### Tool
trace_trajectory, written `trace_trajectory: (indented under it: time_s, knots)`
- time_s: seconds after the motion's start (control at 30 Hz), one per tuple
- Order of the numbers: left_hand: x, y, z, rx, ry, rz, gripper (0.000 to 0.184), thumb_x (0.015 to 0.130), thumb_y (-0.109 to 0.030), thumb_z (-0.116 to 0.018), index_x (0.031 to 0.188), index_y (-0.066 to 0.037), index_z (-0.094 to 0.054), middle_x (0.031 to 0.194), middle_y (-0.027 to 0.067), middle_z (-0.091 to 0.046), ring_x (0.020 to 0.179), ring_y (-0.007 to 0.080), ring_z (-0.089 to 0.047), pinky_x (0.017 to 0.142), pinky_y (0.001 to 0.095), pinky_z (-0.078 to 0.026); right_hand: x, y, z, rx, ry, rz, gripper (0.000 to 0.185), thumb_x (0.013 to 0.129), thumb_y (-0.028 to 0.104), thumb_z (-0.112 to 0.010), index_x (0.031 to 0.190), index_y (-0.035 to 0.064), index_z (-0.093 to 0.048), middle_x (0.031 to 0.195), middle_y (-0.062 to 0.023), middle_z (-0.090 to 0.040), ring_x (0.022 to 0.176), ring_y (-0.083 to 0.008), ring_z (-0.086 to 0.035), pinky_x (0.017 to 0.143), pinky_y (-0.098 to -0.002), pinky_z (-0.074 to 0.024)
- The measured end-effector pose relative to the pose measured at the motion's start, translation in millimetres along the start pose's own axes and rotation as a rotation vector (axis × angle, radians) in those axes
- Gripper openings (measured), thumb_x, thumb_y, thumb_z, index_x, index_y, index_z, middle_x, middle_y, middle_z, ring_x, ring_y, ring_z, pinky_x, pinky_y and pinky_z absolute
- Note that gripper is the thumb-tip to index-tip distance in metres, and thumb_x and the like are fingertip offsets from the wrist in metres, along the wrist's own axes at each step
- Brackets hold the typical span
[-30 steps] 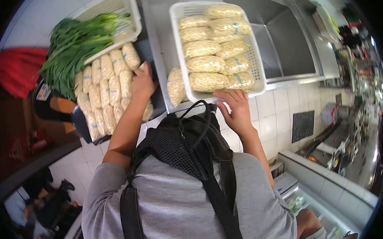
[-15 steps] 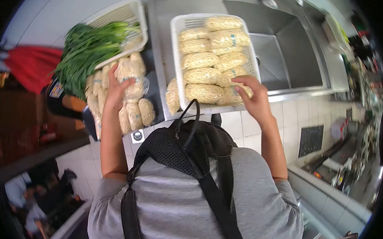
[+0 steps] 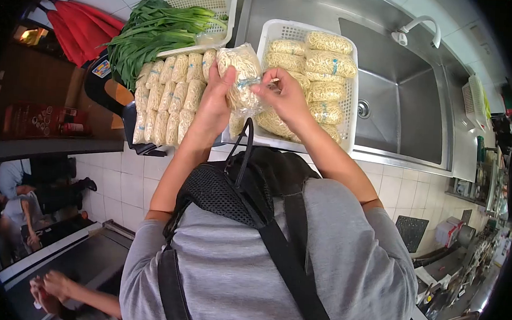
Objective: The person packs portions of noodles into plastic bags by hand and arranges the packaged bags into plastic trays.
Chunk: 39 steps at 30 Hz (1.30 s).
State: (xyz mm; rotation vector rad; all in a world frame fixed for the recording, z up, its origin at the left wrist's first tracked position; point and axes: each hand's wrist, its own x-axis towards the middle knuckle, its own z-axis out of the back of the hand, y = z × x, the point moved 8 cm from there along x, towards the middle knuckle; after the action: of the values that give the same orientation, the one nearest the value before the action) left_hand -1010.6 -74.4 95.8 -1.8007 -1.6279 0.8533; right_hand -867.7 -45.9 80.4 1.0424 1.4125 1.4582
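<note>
Wrapped noodles in both hands, as seen from within the kitchen. The noodle pack [image 3: 238, 63], a pale bundle in clear plastic with a blue band, is held up in front of the chest and lies directly between the two hands. The left hand [image 3: 215, 100] grips it from the left, thumb laid along the near face. The right hand [image 3: 283, 98] meets the opposite side, its thumb and forefinger drawn narrowly together on the plastic beside the blue band.

To the left of the held pack, close by the left hand, similar stacked packs [image 3: 168, 94] lie side by side in rows. Beyond these, long leafy greens [image 3: 158, 30] spill over a cream slotted basket [image 3: 230, 14]. To the right, partly behind the right hand and forearm, a white perforated basket [image 3: 350, 101] carries further noodle bundles [image 3: 329, 65] in two columns. It stands on the stainless-steel bench [image 3: 257, 9], just beside a sink [image 3: 403, 104] with a round drain [image 3: 363, 109] and a white tap [image 3: 423, 23].

The worker wears a grey T-shirt [image 3: 251, 246] and a black bag [image 3: 219, 193] across the chest. At the worker's rear left, a co-worker's hands [image 3: 55, 285] are close together; what they hold cannot be made out.
</note>
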Motion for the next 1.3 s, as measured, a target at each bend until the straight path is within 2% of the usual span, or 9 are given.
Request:
trace_trajectory:
  time_s: [0.1, 0.33, 0.43, 0.53, 0.73, 0.83, 1.13, 1.23, 1.3]
  knots:
    - [-2.5, 10.7, 5.4, -0.311, -0.048, 0.075, 0.046, 0.097, -0.027, -0.060, 0.132, -0.001, -0.049, 0.126, 0.0149, -0.059, 0.118, 0.0281, -0.058, 0.103, 0.0444, -0.046, 1.8, 4.9, 4.9, 0.142, 0.010, 0.045, 0.020, 0.088, 0.015, -0.073, 0.088, 0.0058, -0.055, 0.090, -0.0003, -0.062, 0.077, -0.0063, -0.054, 0.071, -0.0232, -0.0441]
    - [1.8, 20.9, 0.9, -0.303, -0.041, 0.127, 0.043, 0.096, -0.021, -0.061, 0.132, -0.002, -0.049, 0.127, 0.0146, -0.058, 0.117, 0.0269, -0.058, 0.103, 0.0460, -0.048, -1.3, 15.2, 13.1, 0.059, -0.005, -0.048, 0.026, 0.088, 0.023, -0.073, 0.100, 0.0029, -0.060, 0.104, -0.0069, -0.063, 0.096, -0.0144, -0.058, 0.083, -0.0291, -0.0468]
    - [7.7, 24.4, -2.1, -0.279, -0.021, 0.138, 0.045, 0.096, -0.021, -0.060, 0.134, -0.001, -0.046, 0.129, 0.0156, -0.056, 0.120, 0.0282, -0.056, 0.105, 0.0471, -0.045, -0.1, 12.8, 18.3, -0.083, 0.018, -0.115, 0.049, 0.081, 0.035, -0.079, 0.108, -0.0017, -0.061, 0.098, -0.0126, -0.066, 0.088, -0.0148, -0.062, 0.077, -0.0290, -0.0496]
    - [13.0, 30.4, -7.3, -0.277, 0.032, 0.160, 0.049, 0.095, -0.021, -0.059, 0.137, -0.001, -0.043, 0.132, 0.0165, -0.055, 0.123, 0.0292, -0.054, 0.107, 0.0478, -0.042, -0.3, 8.8, 12.9, 0.261, 0.065, -0.181, 0.030, 0.086, 0.025, -0.076, 0.098, 0.0038, -0.059, 0.101, -0.0063, -0.063, 0.098, -0.0151, -0.058, 0.087, -0.0316, -0.0453]
    - [12.0, 44.1, -6.8, -0.341, 0.072, 0.245, 0.046, 0.094, -0.016, -0.061, 0.134, 0.001, -0.046, 0.128, 0.0134, -0.057, 0.119, 0.0251, -0.057, 0.105, 0.0428, -0.044, 4.3, 0.8, 22.9, 0.143, 0.071, -0.068, 0.032, 0.083, 0.013, -0.077, 0.076, 0.0087, -0.046, 0.083, 0.0007, -0.056, 0.081, -0.0085, -0.052, 0.076, -0.0260, -0.0459]
    - [6.5, 45.0, -11.8, -0.327, 0.072, 0.234, 0.048, 0.093, -0.016, -0.062, 0.135, 0.001, -0.045, 0.128, 0.0134, -0.057, 0.119, 0.0246, -0.056, 0.105, 0.0433, -0.044, 1.8, 20.2, 27.3, 0.095, -0.073, 0.117, 0.030, 0.084, 0.002, -0.073, 0.076, 0.0097, -0.045, 0.082, 0.0006, -0.056, 0.080, -0.0084, -0.051, 0.077, -0.0253, -0.0446]
    - [7.2, 46.3, -12.1, -0.363, 0.061, 0.236, 0.050, 0.093, -0.018, -0.063, 0.136, 0.000, -0.044, 0.132, 0.0131, -0.055, 0.124, 0.0270, -0.053, 0.109, 0.0467, -0.040, -18.9, 52.8, 25.5, 0.696, -0.018, 0.095, 0.023, 0.086, -0.007, -0.065, 0.081, 0.0093, -0.049, 0.095, -0.0031, -0.059, 0.088, -0.0109, -0.054, 0.083, -0.0258, -0.0447]
    - [16.3, 50.6, -3.6, -0.430, 0.044, 0.234, 0.051, 0.094, -0.018, -0.063, 0.137, -0.001, -0.043, 0.135, 0.0135, -0.053, 0.127, 0.0280, -0.050, 0.110, 0.0480, -0.038, -28.6, 77.2, 48.0, 0.478, -0.145, 0.369, 0.021, 0.086, 0.004, -0.071, 0.101, 0.0071, -0.057, 0.110, -0.0074, -0.059, 0.100, -0.0158, -0.055, 0.088, -0.0302, -0.0456]
    - [20.4, 48.0, -2.7, -0.456, 0.046, 0.195, 0.054, 0.094, -0.022, -0.063, 0.139, -0.001, -0.041, 0.138, 0.0139, -0.051, 0.129, 0.0282, -0.048, 0.111, 0.0486, -0.037, -31.3, 67.0, 55.6, 0.281, -0.220, 0.280, 0.052, 0.082, 0.015, -0.077, 0.124, 0.0049, -0.049, 0.123, -0.0107, -0.054, 0.112, -0.0216, -0.053, 0.095, -0.0348, -0.0438]
